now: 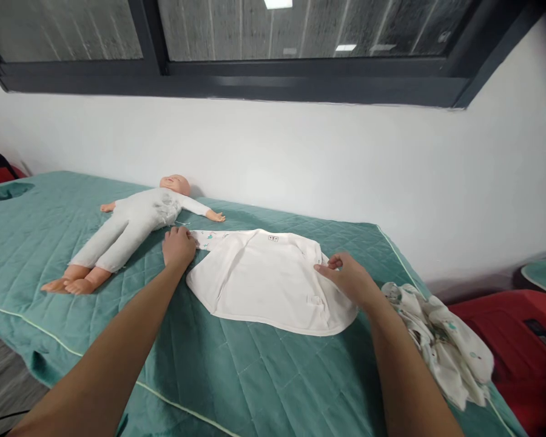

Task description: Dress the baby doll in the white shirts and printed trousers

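Left hand (pixel 179 247) pinching shirt (pixel 268 279) cuff | right hand (pixel 343 276) hovering half-open over other side | doll (pixel 136 221) lying left

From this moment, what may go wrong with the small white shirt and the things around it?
The left hand is at one sleeve's end; a pull there might crease the spread shirt. The right forearm passes close to the crumpled clothes, which lie by the edge of the green cover, so a bump might push them off.
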Available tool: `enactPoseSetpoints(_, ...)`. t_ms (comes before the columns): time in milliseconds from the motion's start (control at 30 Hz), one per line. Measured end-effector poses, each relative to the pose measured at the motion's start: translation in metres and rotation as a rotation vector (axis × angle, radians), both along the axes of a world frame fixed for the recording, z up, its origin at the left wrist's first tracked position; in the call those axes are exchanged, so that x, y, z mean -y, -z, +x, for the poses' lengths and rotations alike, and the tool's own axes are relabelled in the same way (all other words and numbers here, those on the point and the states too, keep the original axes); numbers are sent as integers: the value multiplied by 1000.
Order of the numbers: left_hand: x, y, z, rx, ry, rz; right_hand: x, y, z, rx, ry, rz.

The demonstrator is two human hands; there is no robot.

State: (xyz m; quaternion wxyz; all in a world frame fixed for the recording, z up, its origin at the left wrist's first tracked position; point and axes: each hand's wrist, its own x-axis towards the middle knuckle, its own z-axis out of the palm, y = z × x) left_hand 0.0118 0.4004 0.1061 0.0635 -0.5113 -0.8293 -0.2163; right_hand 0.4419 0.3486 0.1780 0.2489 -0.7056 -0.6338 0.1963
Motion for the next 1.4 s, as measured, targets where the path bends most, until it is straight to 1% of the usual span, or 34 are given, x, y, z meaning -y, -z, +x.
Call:
enactPoseSetpoints(100,0,0,0,-3,-3,2,1,0,9,102,-59,-111)
enactPoseSetpoints(167,-1,0,0,-3,-4,1,8,-8,10,131,-147,-137)
enactPoseSetpoints(200,-1,1,0,-3,-5,2,14,-15,7,100,-207,-125)
enactPoseSetpoints(267,-1,1,0,-4,-9,4,29,-31,-3,-67,-385,-104)
enactPoseSetpoints(300,-1,1,-1,-6,-10,5,36,-38,-9,-185,-512,-123)
enactPoseSetpoints(333,-1,1,-1,-8,-10,5,42,-44,-14,-296,-641,-177)
enactPoseSetpoints(367,-1,1,-1,-9,-9,4,45,-48,-18,-382,-737,-227)
enactPoseSetpoints(400,-1,1,-1,-10,-8,0,45,-49,-20,-438,-777,-248)
enactPoseSetpoints(433,-1,0,-1,-11,-7,-4,43,-46,-18,-464,-747,-228)
enactPoseSetpoints(467,-1,0,-1,-11,-7,-7,37,-41,-13,-451,-646,-164)
enactPoseSetpoints(500,-1,0,-1,-13,-8,-10,30,-33,-5,-403,-491,-76)
enactPoseSetpoints(533,-1,0,-1,-15,-7,-12,21,-24,6,-322,-307,2)
enactPoseSetpoints(567,-1,0,-1,-19,-6,-11,13,-15,17,-182,-120,49)
enactPoseSetpoints(600,-1,0,-1,-23,-5,-10,6,-7,28,-14,11,42)
enactPoseSetpoints(633,-1,0,-1,-27,-6,-8,1,0,38,103,56,-10)
enactPoseSetpoints(667,-1,1,-1,-31,-6,-7,-2,4,45,188,66,-80)
enactPoseSetpoints(700,-1,1,-2,-35,-7,-6,-2,7,49,245,40,-155)
enactPoseSetpoints(767,-2,3,-2,-43,-9,-4,2,6,50,275,-66,-276)
enactPoseSetpoints(833,-2,4,-3,-48,-9,-4,7,1,45,260,-182,-329)
enactPoseSetpoints(867,-2,4,-3,-50,-8,-5,8,-1,43,247,-218,-325)
enactPoseSetpoints(900,-2,4,-3,-49,-8,-6,7,-2,43,232,-220,-293)
enactPoseSetpoints(933,-3,4,-4,-48,-7,-7,6,-2,44,218,-181,-230)
enactPoseSetpoints(967,-3,4,-4,-46,-7,-6,3,-1,48,207,-105,-153)
enactPoseSetpoints(1067,-3,4,-4,-36,0,-5,-9,7,64,159,199,56)
enactPoseSetpoints(1100,-3,4,-4,-32,0,-5,-13,11,69,144,280,93)
enactPoseSetpoints(1167,-3,4,-4,-27,-1,-5,-17,18,75,126,396,138)
enactPoseSetpoints(1267,-1,3,-3,-27,3,1,-18,25,77,123,472,194)
enactPoseSetpoints(1333,-1,3,-3,-26,5,5,-17,28,75,143,479,240)
enactPoseSetpoints(1400,-1,3,-3,-23,5,8,-16,29,74,166,479,227)
